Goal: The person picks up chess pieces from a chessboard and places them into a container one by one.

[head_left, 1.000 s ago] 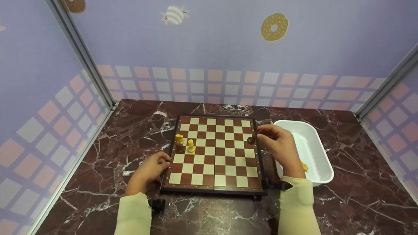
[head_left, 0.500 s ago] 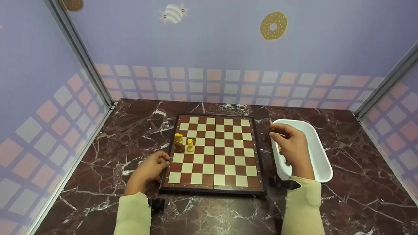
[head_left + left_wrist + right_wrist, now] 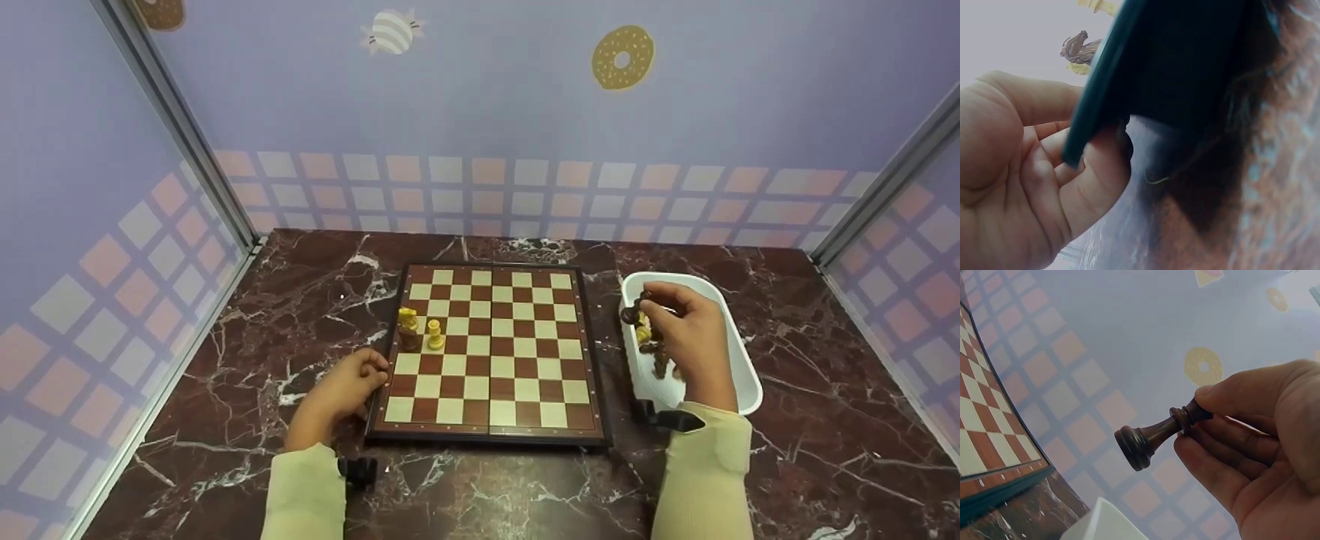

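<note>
My right hand point(image 3: 694, 330) pinches a dark brown chess piece point(image 3: 1151, 433) at its top end between thumb and fingers. The piece hangs tilted, its round base away from the palm, above the near-left part of a white tray point(image 3: 750, 375). Its top is hidden by the fingers. At the left edge of the open chessboard point(image 3: 517, 367), my left hand point(image 3: 349, 386) grips the rim, thumb above and fingers beneath. Near that edge stand a brown knight point(image 3: 1078, 49), a yellow piece point(image 3: 408, 316) close behind it and a yellow rook point(image 3: 435, 335).
Several yellow and brown chess pieces point(image 3: 658, 358) lie in the tray, partly hidden by the right hand. The tray stands just right of the board on a dark red marbled table point(image 3: 480, 487). Patterned panels point(image 3: 510, 180) enclose the back and sides.
My right hand has moved right, from the board's right edge to over the tray, carrying the brown chess piece. The left hand has stayed on the board's rim.
</note>
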The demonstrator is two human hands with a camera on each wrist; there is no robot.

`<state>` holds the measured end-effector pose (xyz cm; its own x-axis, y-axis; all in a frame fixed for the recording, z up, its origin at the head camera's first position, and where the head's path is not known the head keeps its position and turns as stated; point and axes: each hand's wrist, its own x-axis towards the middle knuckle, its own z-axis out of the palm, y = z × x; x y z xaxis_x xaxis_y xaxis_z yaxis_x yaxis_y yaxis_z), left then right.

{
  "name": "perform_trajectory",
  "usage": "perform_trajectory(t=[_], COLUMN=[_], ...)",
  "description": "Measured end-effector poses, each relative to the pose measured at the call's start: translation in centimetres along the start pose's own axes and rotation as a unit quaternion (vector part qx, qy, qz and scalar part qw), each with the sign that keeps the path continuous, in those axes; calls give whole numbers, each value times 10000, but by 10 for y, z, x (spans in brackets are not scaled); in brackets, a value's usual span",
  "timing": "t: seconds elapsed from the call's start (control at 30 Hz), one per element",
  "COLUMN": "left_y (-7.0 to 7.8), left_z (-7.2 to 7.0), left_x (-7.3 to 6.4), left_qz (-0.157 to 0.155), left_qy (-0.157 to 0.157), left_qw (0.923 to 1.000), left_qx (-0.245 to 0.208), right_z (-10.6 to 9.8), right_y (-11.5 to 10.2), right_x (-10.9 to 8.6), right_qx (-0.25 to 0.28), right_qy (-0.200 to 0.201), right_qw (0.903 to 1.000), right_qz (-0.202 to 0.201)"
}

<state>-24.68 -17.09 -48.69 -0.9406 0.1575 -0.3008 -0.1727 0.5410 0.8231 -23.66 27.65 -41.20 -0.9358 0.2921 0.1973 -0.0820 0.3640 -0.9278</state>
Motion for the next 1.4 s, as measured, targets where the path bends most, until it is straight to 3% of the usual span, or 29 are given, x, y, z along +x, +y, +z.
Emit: perform_trajectory(t=[0.3,0.7,1.07,1.4], left_y=[0,2,0,1], left_z=[0,1,1,-1], left_x=[-1,-3,-4,-4], left_qz=[-24,72,61,144], left_qy=[-17,14,-7,-32], left_qw=[10000,10000,9998,9999], left_qx=[-67,6,-196,91], right_z=[-8,-12,-11,3], right_y=[5,17,16,9], right_x=[3,6,7,4], right_qx=[-717,-1663,-1645,-1614], right_qy=[368,293,394,195], right_qw=[9965,9854,9854,9867], right_qz=[-240,218,212,-69])
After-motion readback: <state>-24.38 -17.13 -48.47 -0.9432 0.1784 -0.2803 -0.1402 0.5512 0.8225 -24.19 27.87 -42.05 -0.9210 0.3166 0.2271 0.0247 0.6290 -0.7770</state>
